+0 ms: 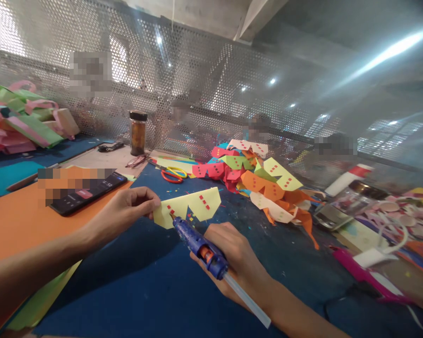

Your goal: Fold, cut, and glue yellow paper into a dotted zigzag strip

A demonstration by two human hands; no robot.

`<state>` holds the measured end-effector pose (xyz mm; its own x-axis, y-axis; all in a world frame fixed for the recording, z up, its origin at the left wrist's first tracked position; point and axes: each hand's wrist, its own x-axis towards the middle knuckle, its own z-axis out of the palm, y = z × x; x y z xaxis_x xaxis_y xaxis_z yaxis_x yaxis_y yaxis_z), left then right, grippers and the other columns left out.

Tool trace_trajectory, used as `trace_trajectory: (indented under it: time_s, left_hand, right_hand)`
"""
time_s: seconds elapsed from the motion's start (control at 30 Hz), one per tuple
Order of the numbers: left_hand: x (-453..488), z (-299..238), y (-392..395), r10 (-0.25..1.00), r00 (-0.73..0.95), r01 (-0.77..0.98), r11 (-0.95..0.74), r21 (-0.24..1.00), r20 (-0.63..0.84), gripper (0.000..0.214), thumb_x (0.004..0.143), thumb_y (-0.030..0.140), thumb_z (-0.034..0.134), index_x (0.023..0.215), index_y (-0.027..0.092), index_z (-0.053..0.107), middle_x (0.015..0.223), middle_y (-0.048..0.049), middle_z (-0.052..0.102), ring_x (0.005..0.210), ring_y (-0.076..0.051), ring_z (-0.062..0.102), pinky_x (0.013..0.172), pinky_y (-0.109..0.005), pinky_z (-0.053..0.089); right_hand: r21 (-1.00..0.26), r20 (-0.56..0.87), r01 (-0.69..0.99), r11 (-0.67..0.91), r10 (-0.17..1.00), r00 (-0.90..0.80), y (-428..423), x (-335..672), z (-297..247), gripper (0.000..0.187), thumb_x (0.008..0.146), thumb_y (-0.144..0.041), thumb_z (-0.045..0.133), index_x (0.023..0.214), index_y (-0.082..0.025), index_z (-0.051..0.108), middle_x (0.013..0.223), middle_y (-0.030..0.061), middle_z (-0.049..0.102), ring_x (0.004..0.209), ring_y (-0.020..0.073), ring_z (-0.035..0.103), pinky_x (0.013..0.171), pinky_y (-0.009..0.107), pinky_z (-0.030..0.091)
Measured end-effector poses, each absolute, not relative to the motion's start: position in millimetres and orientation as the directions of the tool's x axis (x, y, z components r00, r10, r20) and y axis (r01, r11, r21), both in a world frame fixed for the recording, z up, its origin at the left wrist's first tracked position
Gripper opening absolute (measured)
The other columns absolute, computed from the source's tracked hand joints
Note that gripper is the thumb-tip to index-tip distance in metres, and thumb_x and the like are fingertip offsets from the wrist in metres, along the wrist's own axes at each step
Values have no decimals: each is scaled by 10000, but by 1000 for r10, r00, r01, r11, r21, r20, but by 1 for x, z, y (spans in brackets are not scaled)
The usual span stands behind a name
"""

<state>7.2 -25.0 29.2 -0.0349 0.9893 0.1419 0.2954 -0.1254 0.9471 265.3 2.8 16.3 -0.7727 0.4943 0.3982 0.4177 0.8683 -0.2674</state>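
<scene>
My left hand (129,209) pinches the left end of a pale yellow paper cutout (188,206) dotted with small red squares, held just above the blue table mat (134,286). My right hand (232,260) is wrapped round a blue glue gun (199,246) with an orange trigger and a clear glue stick trailing from its back. The gun's nozzle touches the paper's lower left edge.
A heap of similar coloured cutouts (261,180) lies behind. Red-and-yellow scissors (172,174), glasses (136,161) and a jar (138,133) stand at the back. A phone (88,192) rests on orange paper (17,220). Craft clutter and a glue bottle (347,180) fill the right. Perforated metal screen behind.
</scene>
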Motion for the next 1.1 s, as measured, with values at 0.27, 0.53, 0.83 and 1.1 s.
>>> trace_trajectory:
  time_s: [0.27, 0.53, 0.83, 1.1]
  left_hand:
    - [8, 29, -25, 990, -44, 308, -115, 944, 135, 245, 790, 417, 596, 730, 182, 631, 673, 11, 600, 653, -140, 555, 636, -254, 422]
    - [5, 26, -24, 992, -43, 325, -98, 940, 118, 233, 819, 400, 582, 748, 181, 613, 706, 14, 592, 690, -134, 544, 650, -246, 402]
    - [3, 23, -24, 994, -62, 350, -63, 935, 90, 251, 844, 427, 583, 797, 184, 628, 728, 17, 588, 701, -134, 530, 633, -243, 388]
    - [4, 24, -24, 991, -64, 336, -92, 937, 120, 252, 825, 422, 599, 760, 181, 630, 706, 21, 591, 693, -131, 539, 655, -242, 401]
  right_hand:
    - [-274, 419, 414, 868, 495, -761, 1, 266, 15, 172, 882, -195, 606, 767, -206, 478, 735, -26, 537, 664, 134, 474, 691, 309, 341]
    - [-286, 433, 411, 866, 499, -750, 3, 267, 17, 155, 880, -202, 608, 775, -206, 493, 734, -24, 539, 667, 136, 478, 694, 311, 346]
    - [-292, 417, 426, 856, 515, -748, 3, 270, 14, 209, 832, -172, 647, 765, -210, 453, 740, -36, 522, 669, 131, 465, 698, 302, 333]
    - [-290, 424, 418, 861, 507, -750, 4, 271, 14, 213, 847, -192, 631, 757, -212, 439, 733, -36, 509, 661, 130, 455, 697, 297, 327]
